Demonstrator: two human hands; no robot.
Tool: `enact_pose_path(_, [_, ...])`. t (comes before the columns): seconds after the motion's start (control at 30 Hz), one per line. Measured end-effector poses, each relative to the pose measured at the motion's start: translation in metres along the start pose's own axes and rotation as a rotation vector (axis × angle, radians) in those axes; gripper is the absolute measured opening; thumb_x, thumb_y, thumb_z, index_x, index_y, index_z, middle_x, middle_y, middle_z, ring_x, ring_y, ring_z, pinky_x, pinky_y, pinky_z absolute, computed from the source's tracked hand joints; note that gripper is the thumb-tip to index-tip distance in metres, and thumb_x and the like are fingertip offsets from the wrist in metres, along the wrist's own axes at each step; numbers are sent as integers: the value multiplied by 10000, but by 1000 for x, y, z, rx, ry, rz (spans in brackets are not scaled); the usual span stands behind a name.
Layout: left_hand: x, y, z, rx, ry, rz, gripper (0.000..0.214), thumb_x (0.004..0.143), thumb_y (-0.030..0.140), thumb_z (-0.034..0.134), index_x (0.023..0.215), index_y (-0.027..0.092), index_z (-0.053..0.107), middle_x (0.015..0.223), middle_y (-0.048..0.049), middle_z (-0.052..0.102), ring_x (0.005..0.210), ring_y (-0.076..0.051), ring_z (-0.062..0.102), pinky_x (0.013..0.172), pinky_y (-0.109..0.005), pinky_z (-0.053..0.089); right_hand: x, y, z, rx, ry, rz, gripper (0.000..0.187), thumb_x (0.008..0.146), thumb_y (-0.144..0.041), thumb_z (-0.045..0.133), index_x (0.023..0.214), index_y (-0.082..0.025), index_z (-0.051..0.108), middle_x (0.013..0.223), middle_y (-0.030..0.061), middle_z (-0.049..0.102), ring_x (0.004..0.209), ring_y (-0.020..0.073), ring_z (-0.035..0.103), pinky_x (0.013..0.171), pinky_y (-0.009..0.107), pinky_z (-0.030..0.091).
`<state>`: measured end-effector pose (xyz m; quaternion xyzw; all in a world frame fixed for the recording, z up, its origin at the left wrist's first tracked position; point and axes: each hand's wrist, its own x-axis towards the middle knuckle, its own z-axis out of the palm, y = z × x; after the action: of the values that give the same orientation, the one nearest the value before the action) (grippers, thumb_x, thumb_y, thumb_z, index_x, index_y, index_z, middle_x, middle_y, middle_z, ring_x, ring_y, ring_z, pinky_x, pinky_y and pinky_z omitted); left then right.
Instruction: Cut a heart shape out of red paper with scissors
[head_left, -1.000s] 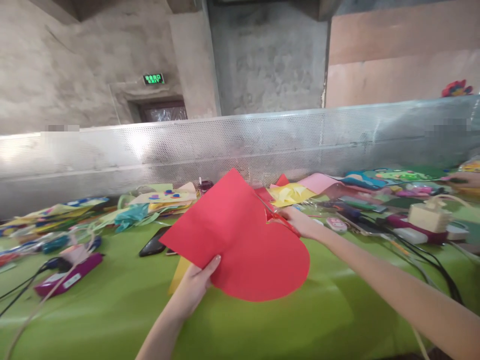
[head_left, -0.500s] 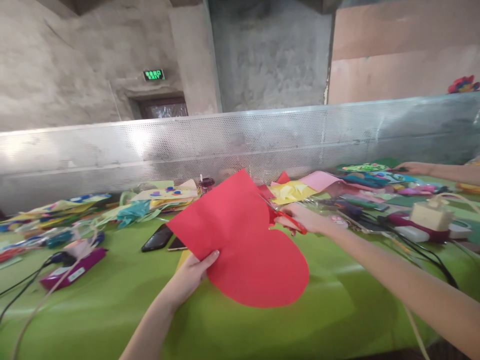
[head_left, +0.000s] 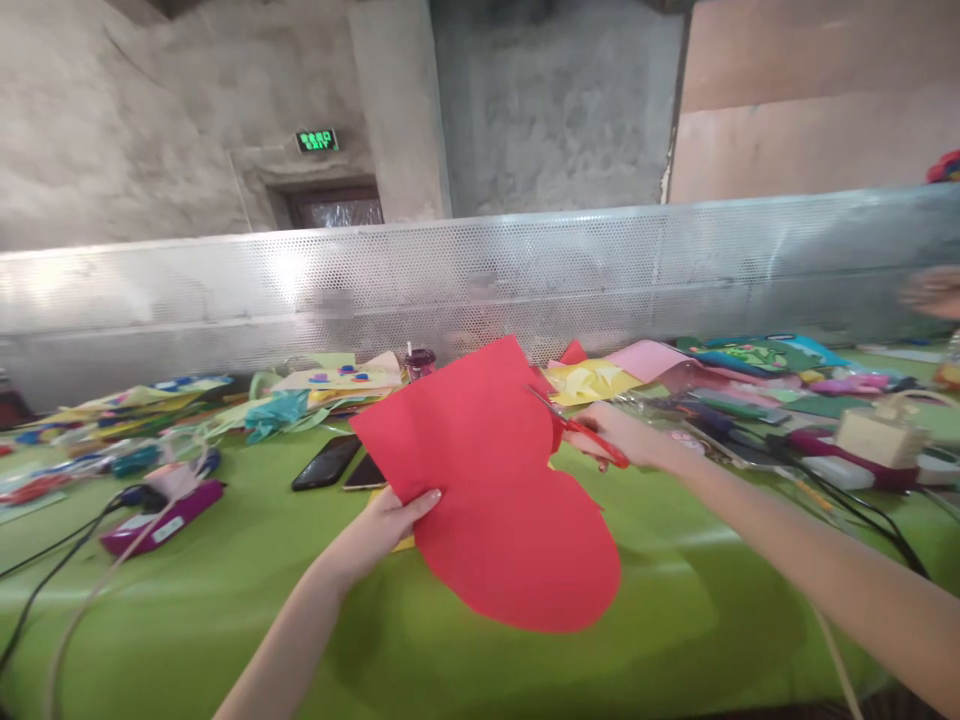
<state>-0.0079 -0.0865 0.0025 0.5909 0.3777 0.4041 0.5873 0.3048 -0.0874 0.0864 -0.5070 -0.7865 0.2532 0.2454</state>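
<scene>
A large sheet of red paper (head_left: 495, 500) is held up above the green table (head_left: 420, 660). Its lower right side has a rounded, cut outline with a notch, and its upper left corner is still square. My left hand (head_left: 401, 515) pinches the paper's left edge, thumb on top and fingers hidden behind. Red-handled scissors (head_left: 592, 440) sit in my right hand (head_left: 619, 430), fingers wrapped round the handles. Their blades lie at the paper's upper right edge.
Two phones, one a black phone (head_left: 326, 462), lie behind my left hand. Purple power strips (head_left: 161, 520) with cables flank both sides. Coloured paper scraps (head_left: 589, 380) and a dark cup (head_left: 421, 362) line the back by a perforated metal panel (head_left: 525, 270). Another person's hand (head_left: 934, 292) shows far right.
The paper has tilted slightly, its top corner shifting right. My right hand and the scissors have moved a little right. The other person's hand has lifted away from the green craft piece.
</scene>
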Motion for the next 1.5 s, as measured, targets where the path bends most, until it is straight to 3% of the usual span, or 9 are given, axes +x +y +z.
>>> enact_pose_path(0.27, [6, 5, -11, 128, -61, 0, 463, 721, 453, 689, 1118, 229, 607, 1263, -29, 564, 1145, -264, 534, 952, -361, 468, -6, 2, -5, -52, -82, -19, 267, 760, -198, 371, 497, -194, 320, 441, -49, 349, 414, 74, 348, 449, 221, 331])
enact_pose_path(0.47, [8, 13, -15, 177, -98, -1, 431, 738, 441, 678, 1113, 242, 600, 1223, -12, 597, 1134, -248, 543, 933, -328, 473, -4, 8, -10, -107, -104, 27, 198, 727, -222, 452, 563, -194, 346, 509, -48, 385, 444, 105, 473, 451, 233, 365])
enact_pose_path(0.73, [8, 19, -20, 212, -123, -3, 369, 749, 412, 678, 1080, 258, 623, 1188, 3, 621, 1106, -241, 562, 882, -301, 493, -10, -2, -9, -107, -140, 41, 258, 770, -216, 367, 527, -198, 280, 442, -57, 318, 390, 67, 331, 462, 236, 348])
enact_pose_path(0.93, [10, 17, -22, 227, -149, -7, 397, 736, 413, 689, 1091, 249, 618, 1193, -8, 618, 1112, -243, 557, 899, -319, 483, -6, -1, -10, -115, -153, 52, 213, 749, -235, 421, 565, -191, 323, 491, -57, 339, 427, 70, 377, 462, 229, 316])
enact_pose_path(1.1, [8, 23, -22, 249, -182, -26, 408, 721, 423, 696, 1075, 231, 628, 1198, -23, 614, 1110, -259, 557, 910, -346, 476, -8, 0, -12, -125, -185, 59, 217, 724, -178, 389, 516, -184, 326, 451, -63, 321, 396, 56, 304, 461, 224, 315])
enact_pose_path(1.3, [8, 33, -19, 299, -229, -22, 373, 740, 437, 668, 1056, 240, 645, 1173, -25, 629, 1110, -265, 556, 936, -376, 453, -6, 0, -10, -151, -137, 63, 203, 731, -255, 463, 563, -193, 368, 497, -46, 401, 441, 91, 435, 453, 228, 347])
enact_pose_path(1.5, [8, 33, -20, 329, -187, -38, 417, 680, 456, 704, 1023, 224, 660, 1155, -44, 638, 1097, -277, 562, 938, -394, 445, 1, -4, -3, -148, -147, 43, 179, 710, -200, 423, 548, -199, 348, 456, -56, 350, 409, 85, 397, 465, 242, 404])
